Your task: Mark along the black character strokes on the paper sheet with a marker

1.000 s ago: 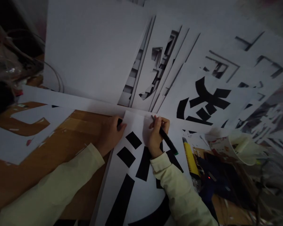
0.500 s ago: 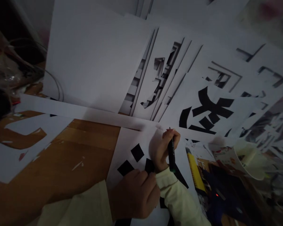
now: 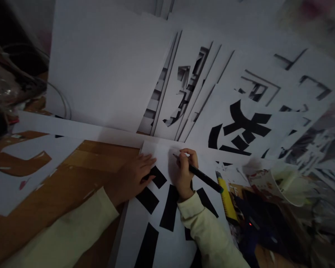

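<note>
A dark marker pen (image 3: 206, 178) with a green end is pinched in my right hand (image 3: 186, 169), its tip pointing up and left just above the white board (image 3: 178, 227). My left hand (image 3: 134, 176) lies on the left side of that board, fingers stretched out, next to a black cut-out piece (image 3: 158, 177). Several more black pieces, such as a long one (image 3: 169, 210), lie on the board below my hands. Whether the pen tip touches the surface is hard to tell in the dim light.
White cut-out panels lean upright behind, one bearing a black character (image 3: 247, 126). A yellow box-like tool (image 3: 227, 199) lies right of the board, near a paper cup (image 3: 279, 186) and a dark device with a red light (image 3: 250, 224). Left is a cut sheet (image 3: 5, 197) on the wooden table (image 3: 100, 160).
My left hand has moved up and left and opened flat on the board. My right hand has shifted left, tilting the pen. The board has slid upward, uncovering more black pieces.
</note>
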The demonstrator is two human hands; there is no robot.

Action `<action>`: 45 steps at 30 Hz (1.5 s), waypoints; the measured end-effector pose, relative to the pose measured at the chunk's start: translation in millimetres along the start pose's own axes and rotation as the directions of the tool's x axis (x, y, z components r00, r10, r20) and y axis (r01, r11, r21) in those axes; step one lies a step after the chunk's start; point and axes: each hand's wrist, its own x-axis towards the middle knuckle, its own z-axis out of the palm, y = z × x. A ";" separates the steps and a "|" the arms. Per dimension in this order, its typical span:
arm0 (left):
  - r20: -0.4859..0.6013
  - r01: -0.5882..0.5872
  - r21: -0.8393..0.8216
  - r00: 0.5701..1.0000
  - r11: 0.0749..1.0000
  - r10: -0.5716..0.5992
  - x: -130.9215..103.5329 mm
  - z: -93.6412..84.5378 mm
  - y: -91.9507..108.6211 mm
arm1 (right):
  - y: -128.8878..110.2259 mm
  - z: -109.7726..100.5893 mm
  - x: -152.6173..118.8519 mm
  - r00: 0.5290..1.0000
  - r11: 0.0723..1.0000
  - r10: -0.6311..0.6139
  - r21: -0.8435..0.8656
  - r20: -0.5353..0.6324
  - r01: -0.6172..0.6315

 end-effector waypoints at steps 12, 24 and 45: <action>0.243 0.051 -0.075 0.970 0.996 -0.031 -0.8 -11.7 -13.1 | 0.2 12.1 -0.6 0.966 0.997 0.051 0.044 0.252 -0.064; 0.331 0.022 0.004 0.943 1.000 -0.022 -2.1 -15.7 -15.6 | -45.6 -35.3 -19.8 0.937 0.990 -0.050 -0.108 0.345 0.092; 0.322 0.002 -0.017 0.947 1.000 0.004 -2.1 -16.5 -17.6 | -35.1 -178.8 -109.8 0.866 0.442 0.022 -0.782 0.499 0.439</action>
